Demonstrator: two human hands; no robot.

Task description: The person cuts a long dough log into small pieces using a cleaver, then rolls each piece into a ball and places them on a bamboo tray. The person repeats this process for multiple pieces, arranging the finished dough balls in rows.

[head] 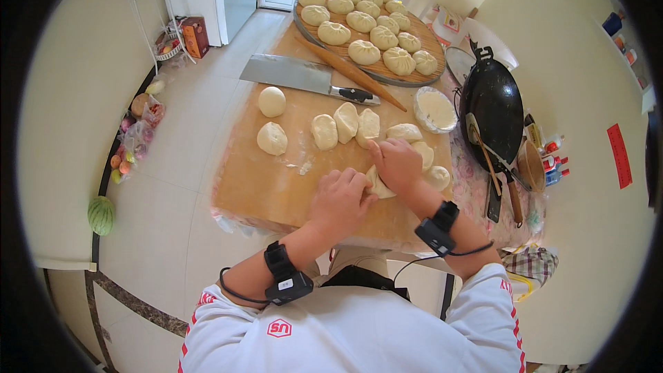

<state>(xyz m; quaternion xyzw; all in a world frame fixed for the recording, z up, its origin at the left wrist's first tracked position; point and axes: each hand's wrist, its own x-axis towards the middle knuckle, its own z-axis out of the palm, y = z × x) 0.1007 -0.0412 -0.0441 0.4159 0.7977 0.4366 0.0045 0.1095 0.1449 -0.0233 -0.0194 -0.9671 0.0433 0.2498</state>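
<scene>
My left hand [339, 199] is low over the wooden board, its thumb and fingertips pinching the left edge of a piece of dough [379, 185]. My right hand [398, 165] lies over that same piece and partly covers it. Its leading fingertips reach the near end of an upright oval dough piece [368, 123]; what lies under the palm is hidden. Two more cut pieces, a left one [325, 132] and a middle one [346, 122], stand beside it. To the right lie a long dough piece [404, 132], another piece [424, 155] and a rounded one [438, 178].
On the board [248, 186] are two dough balls [272, 101], a cleaver [290, 72] and a rolling pin [357, 75]. Behind stands a round tray [348, 54] of pleated buns. At right are a bowl of flour [435, 109] and a black wok [492, 109].
</scene>
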